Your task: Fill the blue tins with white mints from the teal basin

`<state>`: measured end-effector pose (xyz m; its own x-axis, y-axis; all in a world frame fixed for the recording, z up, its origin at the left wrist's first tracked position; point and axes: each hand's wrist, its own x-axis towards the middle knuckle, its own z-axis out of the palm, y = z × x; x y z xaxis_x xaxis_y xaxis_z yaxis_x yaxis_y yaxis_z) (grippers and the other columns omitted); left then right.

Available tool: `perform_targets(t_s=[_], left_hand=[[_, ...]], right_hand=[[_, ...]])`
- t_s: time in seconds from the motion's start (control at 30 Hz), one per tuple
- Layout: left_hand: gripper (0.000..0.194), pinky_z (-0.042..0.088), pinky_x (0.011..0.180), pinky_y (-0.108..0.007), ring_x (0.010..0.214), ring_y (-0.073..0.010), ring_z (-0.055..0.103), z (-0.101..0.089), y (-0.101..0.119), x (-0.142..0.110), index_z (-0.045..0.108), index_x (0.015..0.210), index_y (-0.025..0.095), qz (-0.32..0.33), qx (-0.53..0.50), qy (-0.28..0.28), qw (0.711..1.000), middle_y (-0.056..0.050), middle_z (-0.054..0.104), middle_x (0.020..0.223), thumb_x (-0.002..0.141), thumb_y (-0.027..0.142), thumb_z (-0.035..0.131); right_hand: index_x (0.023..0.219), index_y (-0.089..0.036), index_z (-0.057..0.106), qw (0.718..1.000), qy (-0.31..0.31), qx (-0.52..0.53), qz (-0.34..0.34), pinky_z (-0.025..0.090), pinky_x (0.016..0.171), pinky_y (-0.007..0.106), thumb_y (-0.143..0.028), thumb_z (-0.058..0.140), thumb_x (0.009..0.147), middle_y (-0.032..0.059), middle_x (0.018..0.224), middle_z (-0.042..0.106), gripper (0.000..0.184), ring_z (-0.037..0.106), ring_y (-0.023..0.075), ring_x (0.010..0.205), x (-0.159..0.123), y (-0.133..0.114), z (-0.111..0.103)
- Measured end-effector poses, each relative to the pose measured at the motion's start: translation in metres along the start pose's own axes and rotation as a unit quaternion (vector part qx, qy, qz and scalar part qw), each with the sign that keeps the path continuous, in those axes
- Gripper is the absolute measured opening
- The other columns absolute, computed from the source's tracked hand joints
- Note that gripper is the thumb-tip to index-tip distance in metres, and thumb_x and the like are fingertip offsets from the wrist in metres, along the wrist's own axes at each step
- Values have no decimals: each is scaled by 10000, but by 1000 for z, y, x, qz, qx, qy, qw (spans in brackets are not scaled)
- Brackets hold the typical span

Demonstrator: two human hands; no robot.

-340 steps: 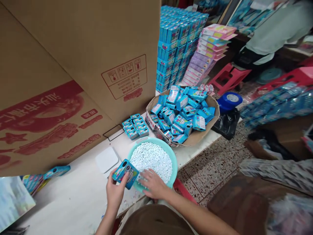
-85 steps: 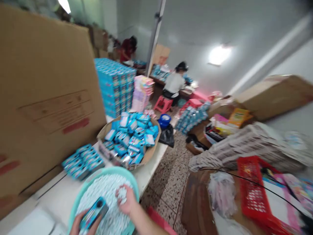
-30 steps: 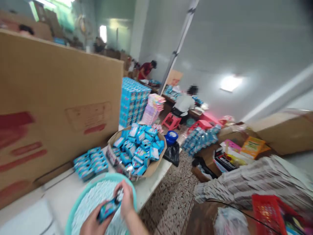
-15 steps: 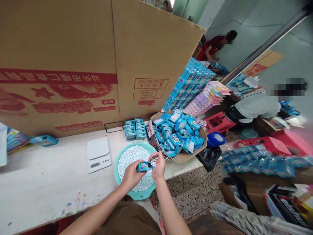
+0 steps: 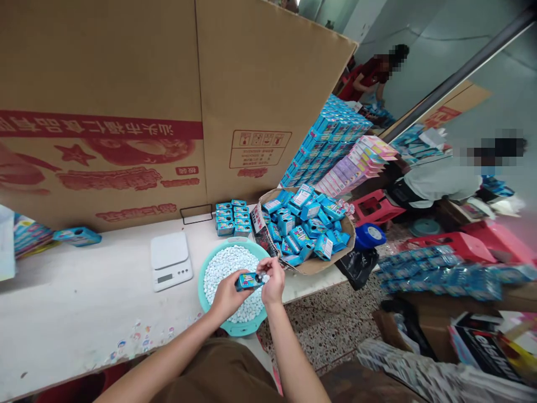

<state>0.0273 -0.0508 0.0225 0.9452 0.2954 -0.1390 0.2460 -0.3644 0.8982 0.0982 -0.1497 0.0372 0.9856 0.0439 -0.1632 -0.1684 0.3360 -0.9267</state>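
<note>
My left hand (image 5: 230, 295) grips a small blue candy box (image 5: 247, 281) over a turquoise basin (image 5: 204, 299). White candy pellets (image 5: 229, 258) fill much of the basin. At the box's right end, my right hand (image 5: 272, 281) has its fingers curled around several white pellets, right against the dark hole in the box. Part of those pellets is hidden by the fingers. Behind the basin stand small blue boxes (image 5: 233, 218) in neat rows. To the right, an open carton (image 5: 312, 267) is heaped with more blue boxes (image 5: 298, 238).
A white scale (image 5: 171, 260) sits left of the basin on the white table (image 5: 84, 313). A large cardboard box (image 5: 126, 67) walls off the back. Stacked blue boxes (image 5: 321, 143) rise behind the carton. Two people (image 5: 440, 179) work at the right, near red stools (image 5: 377, 207).
My right hand has brought the pellets closer to the hole of the box, and fewer show between its fingers. My left hand keeps its hold. The view has shifted slightly.
</note>
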Motion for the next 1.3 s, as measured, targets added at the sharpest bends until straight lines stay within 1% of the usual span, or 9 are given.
perform_targets(t_s=[0.13, 0.27, 0.4, 0.57, 0.73, 1.0, 1.1, 1.2, 1.3], left_hand=[[382, 455, 929, -390, 1039, -250, 610, -2, 4, 0, 644, 1028, 241, 52, 11, 4, 999, -41, 683, 1086, 652, 180, 679], [406, 486, 881, -379, 989, -248, 635, 0, 3, 0, 631, 1043, 223, -4, -30, -5, 1000, -38, 698, 1041, 643, 232, 700], [397, 455, 929, -383, 1045, -253, 610, 1, 1, 0, 646, 1019, 231, 16, -26, 12, 999, -39, 684, 1086, 626, 200, 701], [411, 479, 869, -374, 939, -243, 637, -1, 0, 4, 629, 992, 180, -33, -122, 5, 992, -50, 697, 978, 595, 222, 728], [389, 444, 918, -369, 998, -234, 604, -2, -9, 4, 616, 966, 187, -2, -138, 5, 990, -45, 670, 1009, 594, 218, 725], [330, 448, 902, -360, 982, -219, 598, -8, -24, -2, 589, 954, 193, 16, -140, 4, 990, -45, 653, 1002, 640, 191, 690], [320, 438, 917, -373, 1000, -226, 590, -18, -29, 0, 584, 952, 190, 9, -136, 26, 990, -52, 644, 1010, 650, 210, 687], [321, 436, 925, -380, 1018, -231, 587, -28, -33, 0, 577, 960, 196, -10, -117, 31, 993, -51, 638, 1027, 660, 231, 685], [329, 447, 932, -382, 1057, -234, 582, -33, -32, -4, 566, 994, 205, -14, -120, 21, 992, -60, 634, 1074, 688, 252, 677]], right_hand=[[603, -177, 556, 1000, 3, -3, -4, 390, 561, 264, -515, 457, 823, -2, 550, 536, 415, 499, 124, 541, -2, -6, 2], [622, -180, 546, 1000, 8, 16, 14, 377, 529, 254, -531, 473, 809, -15, 536, 513, 404, 481, 113, 511, 0, -8, 3], [626, -174, 549, 999, 18, 6, 44, 388, 530, 251, -549, 487, 796, -21, 544, 523, 417, 494, 108, 511, 3, -7, 4], [623, -171, 557, 999, -2, 18, 27, 388, 538, 249, -519, 472, 820, -17, 539, 525, 408, 495, 108, 517, 2, -12, 13], [623, -174, 560, 1000, -21, 6, 20, 393, 550, 252, -516, 463, 826, -4, 561, 532, 410, 495, 116, 540, -4, -10, 16], [646, -208, 494, 993, 29, 84, 77, 435, 568, 272, -526, 446, 807, -9, 601, 515, 359, 522, 131, 568, 9, 17, -10], [736, -205, 540, 990, 13, -81, 111, 469, 604, 303, -573, 346, 815, 28, 688, 591, 423, 585, 165, 642, 18, 42, -34], [835, -195, 610, 935, -67, -327, 120, 479, 708, 366, -573, 358, 798, 72, 836, 659, 455, 617, 221, 787, 23, 70, -53], [870, -196, 651, 911, -81, -392, 96, 395, 906, 400, -515, 544, 718, 113, 1022, 651, 369, 554, 278, 1030, 21, 92, -64]])
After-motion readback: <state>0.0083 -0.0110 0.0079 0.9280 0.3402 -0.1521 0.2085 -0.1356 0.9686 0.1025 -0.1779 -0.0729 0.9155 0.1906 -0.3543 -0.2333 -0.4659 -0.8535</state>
